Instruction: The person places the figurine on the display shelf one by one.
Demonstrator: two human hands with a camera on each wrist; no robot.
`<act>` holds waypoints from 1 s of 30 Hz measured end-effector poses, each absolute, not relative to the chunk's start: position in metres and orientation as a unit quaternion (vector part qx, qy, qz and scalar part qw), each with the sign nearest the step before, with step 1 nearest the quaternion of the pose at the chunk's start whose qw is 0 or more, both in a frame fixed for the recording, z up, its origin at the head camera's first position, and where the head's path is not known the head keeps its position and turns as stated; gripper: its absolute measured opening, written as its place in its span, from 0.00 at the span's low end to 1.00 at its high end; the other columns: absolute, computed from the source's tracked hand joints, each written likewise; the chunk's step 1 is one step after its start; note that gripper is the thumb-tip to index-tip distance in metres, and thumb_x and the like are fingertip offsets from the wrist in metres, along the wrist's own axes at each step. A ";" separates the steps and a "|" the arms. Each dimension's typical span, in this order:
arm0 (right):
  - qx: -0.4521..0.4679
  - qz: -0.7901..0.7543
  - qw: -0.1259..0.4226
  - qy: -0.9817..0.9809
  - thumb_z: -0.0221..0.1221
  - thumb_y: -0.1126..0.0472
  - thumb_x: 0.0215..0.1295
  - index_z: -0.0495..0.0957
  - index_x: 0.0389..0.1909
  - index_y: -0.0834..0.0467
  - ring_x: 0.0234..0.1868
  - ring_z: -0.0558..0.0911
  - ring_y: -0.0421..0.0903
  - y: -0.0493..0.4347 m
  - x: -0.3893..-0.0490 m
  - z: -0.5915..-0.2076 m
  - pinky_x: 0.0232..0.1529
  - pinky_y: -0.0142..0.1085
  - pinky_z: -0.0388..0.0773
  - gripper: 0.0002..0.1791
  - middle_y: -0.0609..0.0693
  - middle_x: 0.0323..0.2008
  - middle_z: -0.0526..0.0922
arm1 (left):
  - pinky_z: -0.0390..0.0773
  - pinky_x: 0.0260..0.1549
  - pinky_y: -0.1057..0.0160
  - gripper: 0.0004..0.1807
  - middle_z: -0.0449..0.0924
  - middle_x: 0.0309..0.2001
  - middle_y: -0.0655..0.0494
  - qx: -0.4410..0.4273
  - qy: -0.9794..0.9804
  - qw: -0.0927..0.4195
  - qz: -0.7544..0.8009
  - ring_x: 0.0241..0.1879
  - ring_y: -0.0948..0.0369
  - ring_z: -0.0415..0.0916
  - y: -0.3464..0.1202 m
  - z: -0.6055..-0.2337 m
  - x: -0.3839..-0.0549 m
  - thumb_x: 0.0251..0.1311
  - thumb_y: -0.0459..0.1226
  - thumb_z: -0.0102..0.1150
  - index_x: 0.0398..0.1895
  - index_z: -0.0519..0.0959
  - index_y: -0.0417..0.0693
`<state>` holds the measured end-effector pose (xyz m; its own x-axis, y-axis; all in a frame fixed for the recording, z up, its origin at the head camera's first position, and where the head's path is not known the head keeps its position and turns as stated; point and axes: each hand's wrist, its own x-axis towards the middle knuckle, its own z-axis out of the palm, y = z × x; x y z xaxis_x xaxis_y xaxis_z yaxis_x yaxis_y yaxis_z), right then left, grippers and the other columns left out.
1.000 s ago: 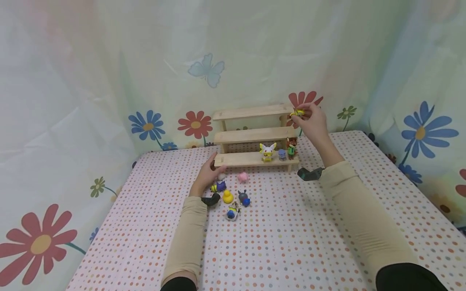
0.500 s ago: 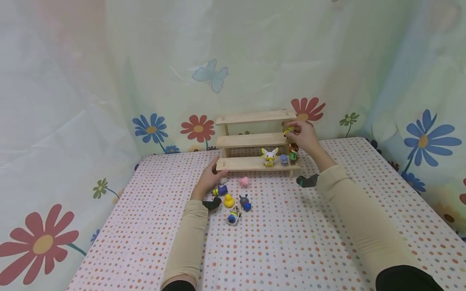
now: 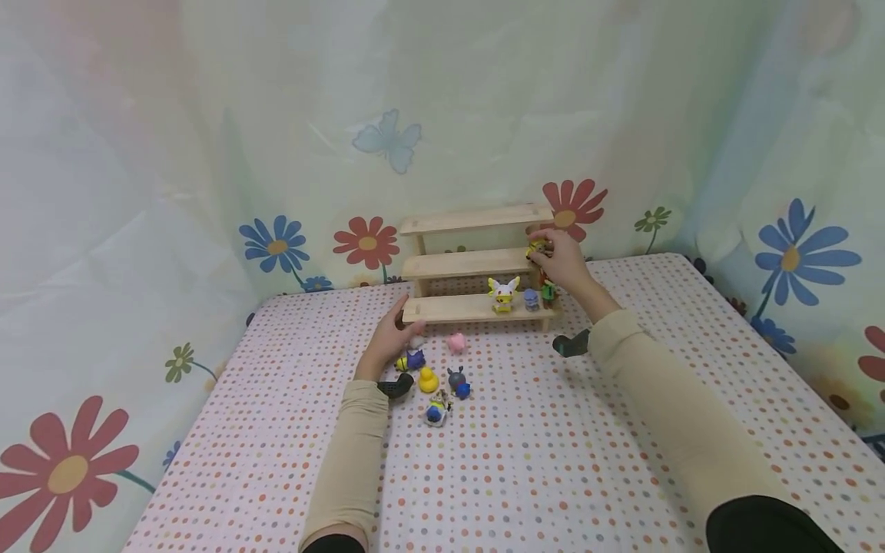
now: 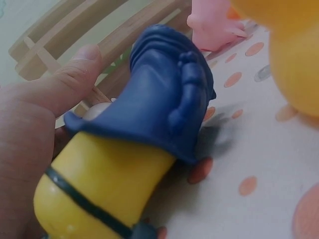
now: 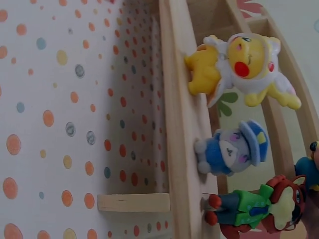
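Note:
My left hand (image 3: 390, 338) grips the left end of the wooden three-step display stand (image 3: 456, 309) at its lowest shelf. In the left wrist view its thumb (image 4: 82, 64) shows by the stand; the other fingers are mostly hidden. At the right end of the middle shelf, my right hand (image 3: 563, 259) pinches a small yellow figurine (image 3: 535, 249), partly covered by the fingers. In the right wrist view only the edge of this yellow-and-blue figurine (image 5: 310, 167) shows. On the lowest shelf stand a white-eared yellow figurine (image 5: 246, 69), a blue-capped figurine (image 5: 232, 149) and a fox-like figurine (image 5: 259, 206).
Near my left forearm lie a yellow minion figurine with a blue top (image 4: 114, 164), a yellow duck (image 3: 428, 379), a pink pig-like toy (image 3: 456, 342), a grey-and-blue toy (image 3: 458, 381) and a white-and-blue toy (image 3: 437, 408). A floral cloth (image 3: 297, 115) hangs behind the stand.
My right hand has come down and left with the yellow figurine, from beside the top shelf to the right end of the middle shelf. The left hand has stayed on the stand.

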<state>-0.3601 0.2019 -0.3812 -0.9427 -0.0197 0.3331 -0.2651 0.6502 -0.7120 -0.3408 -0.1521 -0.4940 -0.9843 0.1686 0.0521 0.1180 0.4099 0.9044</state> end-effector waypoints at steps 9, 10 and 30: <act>0.092 0.407 0.186 -0.889 0.52 0.69 0.68 0.73 0.56 0.63 0.49 0.71 0.56 0.202 -0.363 -0.386 0.48 0.48 0.71 0.16 0.62 0.56 0.72 | 0.65 0.65 0.53 0.54 0.59 0.71 0.47 0.101 0.841 0.029 0.531 0.68 0.52 0.62 -0.152 -0.493 -0.343 0.52 0.61 0.62 0.76 0.46 0.56; 0.094 0.412 0.187 -0.887 0.52 0.69 0.68 0.73 0.56 0.64 0.47 0.71 0.56 0.202 -0.364 -0.386 0.46 0.47 0.71 0.16 0.62 0.56 0.71 | 0.66 0.64 0.53 0.54 0.59 0.71 0.47 0.101 0.841 0.028 0.531 0.67 0.52 0.63 -0.152 -0.492 -0.343 0.52 0.61 0.62 0.76 0.46 0.57; 0.097 0.321 0.200 -0.920 0.60 0.67 0.62 0.73 0.56 0.60 0.63 0.66 0.60 0.198 -0.369 -0.391 0.62 0.55 0.66 0.20 0.62 0.61 0.66 | 0.62 0.67 0.53 0.52 0.58 0.72 0.49 0.087 0.843 0.041 0.529 0.69 0.53 0.60 -0.155 -0.491 -0.342 0.51 0.61 0.62 0.76 0.46 0.64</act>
<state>-0.3687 0.1978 -0.3912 -0.9007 -0.0505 0.4315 -0.3080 0.7747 -0.5523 -0.3417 -0.1551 -0.4906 -0.9814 0.1907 0.0236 0.1041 0.4241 0.8996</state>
